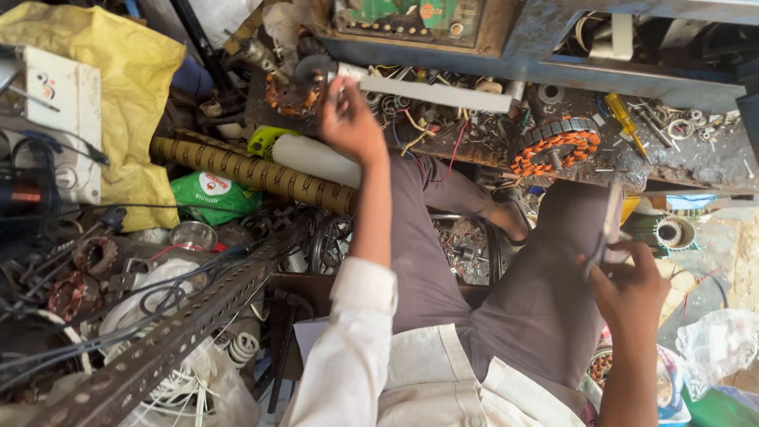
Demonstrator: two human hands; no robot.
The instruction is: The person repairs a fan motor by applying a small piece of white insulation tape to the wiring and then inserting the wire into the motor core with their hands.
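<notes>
At about four o'clock, near the bent knee, the right hand (630,286) pinches a small pale flat piece (613,223), its long axis pointing toward twelve. Farther off at eleven o'clock, the left hand (350,121) grips the end of a long white strip (433,92) on the cluttered workbench (632,162), its length running from ten toward three.

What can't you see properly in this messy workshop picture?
- Left hand, head view: its fingertips, and whatever they touch on the cluttered bench, are hidden by the hand's own back.
- Right hand: the thin pale piece it holds is edge-on and blurred.
- Small parts around the wound stator: too tiny to identify.
</notes>
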